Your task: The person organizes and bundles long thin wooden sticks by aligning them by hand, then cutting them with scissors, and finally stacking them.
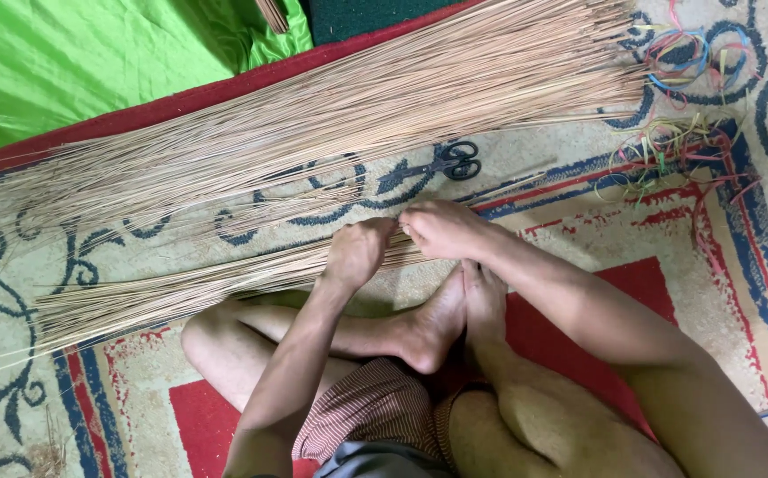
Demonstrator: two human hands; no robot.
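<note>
Straw bundle (189,292) in closed grip, both hands (359,250) (441,228); scissors (455,162) near.

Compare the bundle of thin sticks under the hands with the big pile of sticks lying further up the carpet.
The small bundle is gathered tight and narrow; the big pile is much wider and fans out loosely.
The left hand and right hand grip the small bundle at one end; nothing touches the big pile.
The small bundle lies just in front of the crossed legs, the big pile beyond the black scissors.
Both are thin, pale brown sticks lying slantwise on the patterned carpet.
</note>
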